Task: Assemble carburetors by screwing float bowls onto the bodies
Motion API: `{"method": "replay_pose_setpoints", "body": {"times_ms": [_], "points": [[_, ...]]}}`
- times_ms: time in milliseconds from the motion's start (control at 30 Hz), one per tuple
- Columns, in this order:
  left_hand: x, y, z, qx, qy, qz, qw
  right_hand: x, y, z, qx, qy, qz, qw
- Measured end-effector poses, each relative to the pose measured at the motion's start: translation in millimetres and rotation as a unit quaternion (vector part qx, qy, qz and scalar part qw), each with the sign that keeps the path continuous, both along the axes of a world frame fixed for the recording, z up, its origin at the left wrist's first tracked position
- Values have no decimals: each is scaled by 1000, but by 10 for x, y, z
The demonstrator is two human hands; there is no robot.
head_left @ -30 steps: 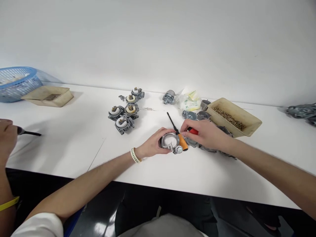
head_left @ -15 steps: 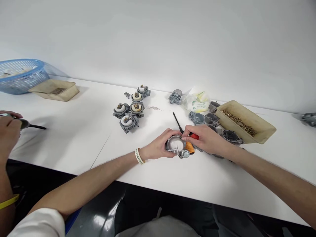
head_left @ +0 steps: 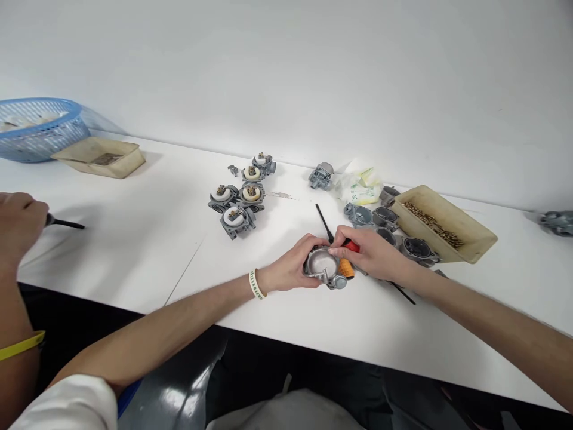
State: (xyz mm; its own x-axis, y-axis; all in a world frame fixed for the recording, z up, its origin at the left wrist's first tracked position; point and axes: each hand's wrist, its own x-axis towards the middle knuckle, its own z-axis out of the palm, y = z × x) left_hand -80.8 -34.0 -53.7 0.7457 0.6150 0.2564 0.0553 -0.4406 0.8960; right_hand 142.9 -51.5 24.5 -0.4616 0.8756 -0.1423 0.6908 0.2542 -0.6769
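My left hand (head_left: 298,266), with a pale wristband, grips a round grey metal carburetor part (head_left: 323,263) over the front of the table. At that part's upper right rim, my right hand (head_left: 362,248) is closed, thumb and fingertips pinched together; anything between them is too small to make out. Behind and under the right hand lies a screwdriver with a red handle (head_left: 351,245) and a black shaft. An orange handle (head_left: 346,269) shows just right of the metal part. A second dark shaft (head_left: 403,293) sticks out below my right wrist.
Several carburetor bodies with white rings (head_left: 236,218) stand left of centre. Grey bowls (head_left: 385,216) sit beside a beige tray (head_left: 483,239) of brass screws. A plastic bag (head_left: 360,190), another tray (head_left: 128,164) and a blue basket (head_left: 49,134) stand farther back. Another person's hand (head_left: 20,227) holds a tool at left.
The view has shifted slightly. The dark shaft below my right wrist now shows. At left, the other person's hand has turned over its tool. My hands keep nearly the same hold.
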Motion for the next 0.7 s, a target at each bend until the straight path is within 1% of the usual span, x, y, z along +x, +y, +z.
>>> {"method": "replay_pose_setpoints", "body": {"times_ms": [100,233,333,467,600,700], "points": [[-5,-16,-28,27,-20,7,999,30,-108,-38,53,11,-19,998],[-4,-43,-51,71,-48,22,996,41,-256,-67,117,39,10,992],[-7,-55,-47,86,-54,19,995,24,-317,-41,156,41,33,986],[-6,-59,-45,77,-51,18,996,-8,-329,21,156,28,34,987],[7,-68,-45,44,-71,12,996,-23,-324,51,148,27,25,988],[17,-77,-34,24,-79,6,997,-27,-326,56,164,17,20,986]]}}
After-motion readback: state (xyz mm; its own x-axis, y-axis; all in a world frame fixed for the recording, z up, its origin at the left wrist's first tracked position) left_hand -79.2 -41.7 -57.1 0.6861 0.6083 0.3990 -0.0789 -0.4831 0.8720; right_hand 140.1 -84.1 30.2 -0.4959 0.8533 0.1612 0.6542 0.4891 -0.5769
